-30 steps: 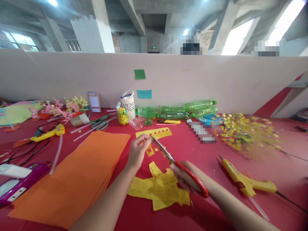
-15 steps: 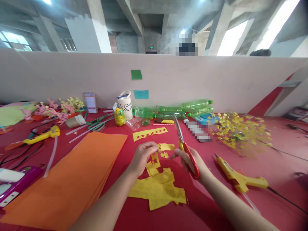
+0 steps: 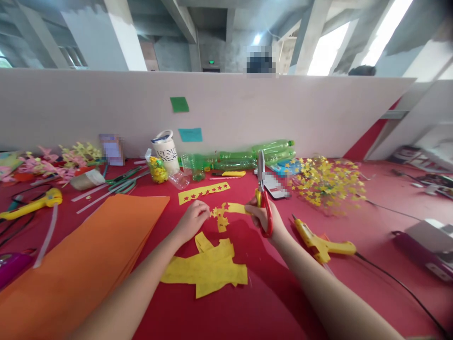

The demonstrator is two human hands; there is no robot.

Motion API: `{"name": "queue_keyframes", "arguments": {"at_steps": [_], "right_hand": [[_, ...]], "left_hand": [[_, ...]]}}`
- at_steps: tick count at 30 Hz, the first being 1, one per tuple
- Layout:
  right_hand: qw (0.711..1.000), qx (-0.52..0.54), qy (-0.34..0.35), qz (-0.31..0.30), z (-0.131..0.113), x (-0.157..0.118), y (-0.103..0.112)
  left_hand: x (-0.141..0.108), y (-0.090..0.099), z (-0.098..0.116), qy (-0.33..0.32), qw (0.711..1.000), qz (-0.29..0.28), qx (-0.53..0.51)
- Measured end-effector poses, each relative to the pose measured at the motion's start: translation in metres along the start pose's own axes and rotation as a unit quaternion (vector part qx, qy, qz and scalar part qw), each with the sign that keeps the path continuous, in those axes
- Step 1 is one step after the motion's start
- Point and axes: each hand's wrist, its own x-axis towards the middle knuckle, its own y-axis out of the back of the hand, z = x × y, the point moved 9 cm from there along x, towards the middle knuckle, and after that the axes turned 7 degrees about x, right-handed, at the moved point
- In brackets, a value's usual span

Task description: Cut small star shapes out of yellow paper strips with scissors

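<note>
Two-handed handling of yellow cut-outs on a red table (image 3: 264,269). The right hand (image 3: 268,218) grips red-handled scissors (image 3: 261,188); the blades point up and away from the material and appear close together. Its fingertips also meet the right end of a plain yellow strip (image 3: 236,208), which extends from them toward the left hand (image 3: 194,220). The left fingers are bent into a narrow curl beside a group of small yellow stars (image 3: 215,212); whether a star is pinched there cannot be told.

Compared with the preceding views, the scissors have swung from the left fingertips to an upright carry, and the right fingertips, apart from the strip half a second ago, now reach it. This suggests a pause in cutting, with the fingers rather than the blades working the material.

Just below the stars, between the hands, lies a small yellow offcut (image 3: 222,225). Beyond the left hand lies a strip with star-shaped holes (image 3: 204,192); nearer the wearer are larger yellow pieces (image 3: 208,272). Orange sheets (image 3: 88,255) lie left of the left hand, and a yellow glue gun (image 3: 320,246) right of the right hand.
</note>
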Motion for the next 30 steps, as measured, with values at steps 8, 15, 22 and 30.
{"name": "queue_keyframes", "arguments": {"at_steps": [8,15,22,30], "right_hand": [[0.997,0.034,0.028,0.069,-0.003,0.009,0.018],[0.996,0.041,0.041,0.062,-0.001,0.008,0.015],[0.991,0.071,0.080,0.077,-0.008,-0.006,0.005],[0.999,-0.034,0.025,-0.024,0.020,-0.025,-0.034]], "left_hand": [[0.008,-0.043,0.019,-0.133,0.943,-0.065,0.299],[0.008,-0.009,0.024,-0.096,0.956,0.020,0.276],[-0.023,-0.030,0.046,0.034,0.986,-0.098,-0.132],[-0.028,-0.020,0.026,0.089,0.962,0.028,-0.256]]}}
